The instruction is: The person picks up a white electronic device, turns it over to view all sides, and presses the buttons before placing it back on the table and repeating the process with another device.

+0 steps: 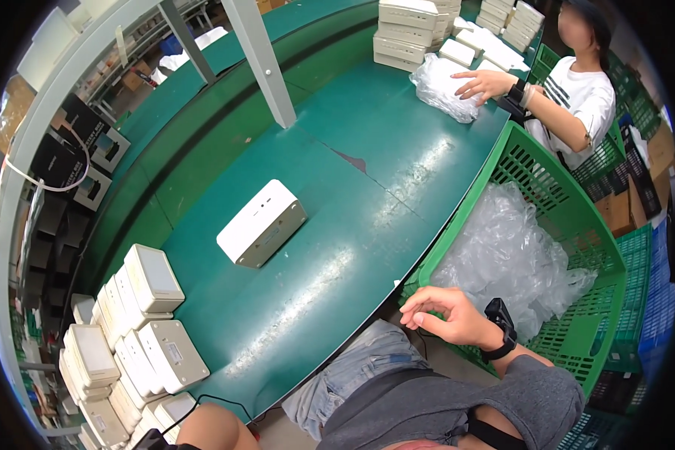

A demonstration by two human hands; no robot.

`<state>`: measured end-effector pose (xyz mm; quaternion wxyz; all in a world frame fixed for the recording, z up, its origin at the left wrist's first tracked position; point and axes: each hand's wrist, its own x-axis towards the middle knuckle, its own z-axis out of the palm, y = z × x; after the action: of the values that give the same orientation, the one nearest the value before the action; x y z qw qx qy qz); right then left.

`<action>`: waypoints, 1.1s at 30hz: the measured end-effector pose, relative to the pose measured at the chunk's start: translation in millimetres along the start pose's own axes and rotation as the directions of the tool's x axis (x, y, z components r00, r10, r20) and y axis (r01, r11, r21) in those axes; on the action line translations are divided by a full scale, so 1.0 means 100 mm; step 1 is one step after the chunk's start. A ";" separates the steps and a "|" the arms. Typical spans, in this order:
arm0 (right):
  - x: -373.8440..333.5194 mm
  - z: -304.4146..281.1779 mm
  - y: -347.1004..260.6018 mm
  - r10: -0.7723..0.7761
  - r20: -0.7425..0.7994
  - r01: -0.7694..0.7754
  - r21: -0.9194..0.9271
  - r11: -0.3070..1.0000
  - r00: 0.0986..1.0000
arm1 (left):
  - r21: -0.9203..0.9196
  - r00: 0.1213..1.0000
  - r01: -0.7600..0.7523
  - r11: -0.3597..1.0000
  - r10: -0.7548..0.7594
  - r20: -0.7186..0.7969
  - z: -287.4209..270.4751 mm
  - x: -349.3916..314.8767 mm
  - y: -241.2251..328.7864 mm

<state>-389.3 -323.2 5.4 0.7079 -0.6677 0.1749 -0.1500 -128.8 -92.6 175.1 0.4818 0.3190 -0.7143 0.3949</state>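
My right hand hovers over the near rim of the green crate, palm side down, its fingers loosely curled and a little apart, with nothing seen in it. At the lower left only my left arm shows; the hand itself is out of the picture. A single white box-shaped device lies alone in the middle of the green table, with small ports along its upper side. Neither hand touches it. Stacks of similar white devices stand at the table's left end, nearest my left arm.
Right beside me, the green plastic crate holds a heap of clear plastic bags. Across the table, a co-worker's hand rests over a plastic-wrapped bundle. More white devices are piled behind it. A grey metal post rises at the far edge.
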 end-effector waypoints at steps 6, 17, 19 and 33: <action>0.00 -0.01 0.01 -0.010 -0.005 0.010 0.000 1.000 1.000 | -0.169 0.998 0.062 0.984 -0.065 -0.013 0.18 -0.28 0.18; -0.01 -0.03 0.00 -0.011 0.023 0.011 -0.015 1.000 1.000 | -0.507 0.990 0.117 0.854 -0.141 -0.010 0.60 -0.86 0.54; -0.03 -0.04 0.00 -0.016 0.027 0.017 -0.024 1.000 0.999 | -0.548 0.988 0.131 0.826 -0.156 0.000 0.65 -0.95 0.64; 0.00 -0.04 0.02 0.007 0.033 -0.006 -0.035 0.999 0.999 | -0.707 0.960 0.256 0.659 -0.256 0.110 0.81 -1.43 1.07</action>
<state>-390.9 -326.5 3.6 0.6993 -0.6818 0.1679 -0.1336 -205.7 -100.6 -5.3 0.6181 0.2039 -0.7591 0.0143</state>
